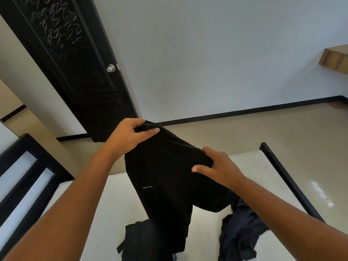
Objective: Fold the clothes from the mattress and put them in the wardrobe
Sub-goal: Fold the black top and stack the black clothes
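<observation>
Above the mattress (105,200), left hand (128,136) and right hand (220,166) are pinching the black garment (165,178), fingers closed on its top edge (unfolded). Dark clothes (239,234) are waiting near the right edge; wardrobe not visible.

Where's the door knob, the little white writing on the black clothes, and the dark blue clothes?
door knob (111,68): head view, round metal face.
white writing (147,187): head view, middle of the logo.
dark blue clothes (240,236): head view, crumpled middle.
</observation>
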